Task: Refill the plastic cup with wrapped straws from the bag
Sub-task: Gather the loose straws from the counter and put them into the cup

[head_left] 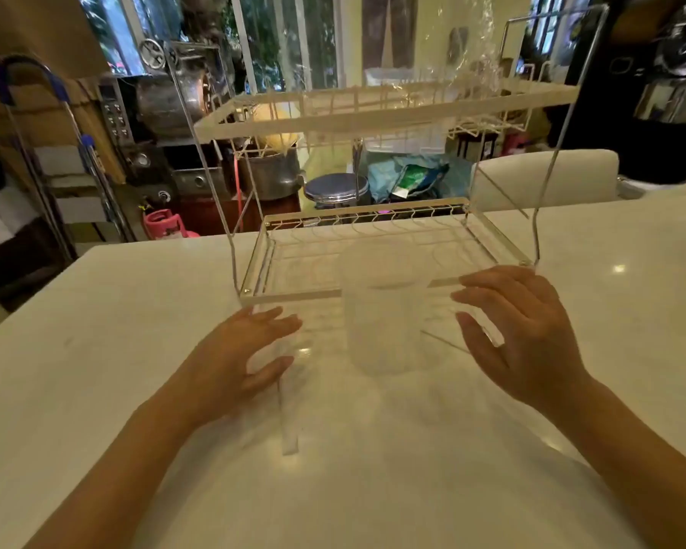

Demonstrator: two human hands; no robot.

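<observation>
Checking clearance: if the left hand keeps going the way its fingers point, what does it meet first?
Likely the plastic cup: the left hand points right and slightly away, with bare table between them. Depth is unclear, so it might first brush the rack's front rail.

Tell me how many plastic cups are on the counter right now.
1: the plastic cup stands on the counter between both hands, in front of the rack. None other shows.
</observation>
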